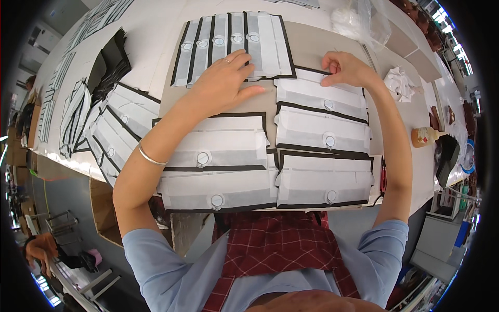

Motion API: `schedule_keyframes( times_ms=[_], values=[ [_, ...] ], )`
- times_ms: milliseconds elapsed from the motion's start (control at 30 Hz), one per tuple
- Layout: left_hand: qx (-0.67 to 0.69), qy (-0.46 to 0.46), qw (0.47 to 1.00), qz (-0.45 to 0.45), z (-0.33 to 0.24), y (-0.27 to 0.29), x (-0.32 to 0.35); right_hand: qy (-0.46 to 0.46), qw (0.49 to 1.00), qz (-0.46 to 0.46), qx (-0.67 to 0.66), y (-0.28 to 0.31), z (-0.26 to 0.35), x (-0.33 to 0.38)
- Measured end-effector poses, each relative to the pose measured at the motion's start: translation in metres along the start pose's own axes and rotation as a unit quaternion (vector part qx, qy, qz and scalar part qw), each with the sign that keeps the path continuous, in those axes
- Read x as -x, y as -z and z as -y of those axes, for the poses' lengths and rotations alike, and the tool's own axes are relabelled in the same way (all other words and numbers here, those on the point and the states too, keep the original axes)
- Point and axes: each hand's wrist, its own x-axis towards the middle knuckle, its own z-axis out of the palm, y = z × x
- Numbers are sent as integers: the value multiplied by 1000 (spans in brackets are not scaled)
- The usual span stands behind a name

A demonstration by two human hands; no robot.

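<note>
My left hand [224, 80] lies palm down with its fingers apart at the near edge of a row of overlapping white-and-grey panels [270, 47] with black edging. Each overlapped panel shows a small round disc. My right hand [349, 70] is loosely curled, thumb and fingers apart, over the far edge of another such panel [306, 91]. Whether its fingertips touch that panel is hard to tell. Toward me, more panels of this kind lie in two columns, including a right one [322, 127] and a left one [213, 138]; my left forearm partly covers the left column.
A fanned stack of panels [117, 132] and black sheets [109, 65] lie on the left of the white table. Right of the grey-beige board [306, 41] are a clear plastic bag [358, 21], crumpled white material [399, 84] and a bottle of yellowish liquid [423, 137].
</note>
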Motion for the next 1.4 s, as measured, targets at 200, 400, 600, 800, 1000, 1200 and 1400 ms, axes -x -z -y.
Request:
schedule_keyframes(
  times_ms=[200,400,600,800,1000,1200,1400],
  values=[
    [21,27,999,27,0,-2,2,49,999,-6,17,45,2,10],
    [-23,-12,999,35,-6,1,0,12,942,-168,-291,62,7,-4],
    [15,14,999,26,-12,1,-8,-28,853,-170,-493,-28,6,-83],
    [-23,13,1000,-6,-13,-8,-12,-35,878,-167,-446,-57,15,-98],
    [-94,-25,995,-12,-19,-13,-15,-4,942,-246,-230,-48,4,-89],
    [-88,-19,996,-16,-19,-10,-12,7,998,41,39,-3,48,27],
    [-96,-15,995,-4,-20,-12,-14,-13,997,75,18,-14,41,69]
  ],
)
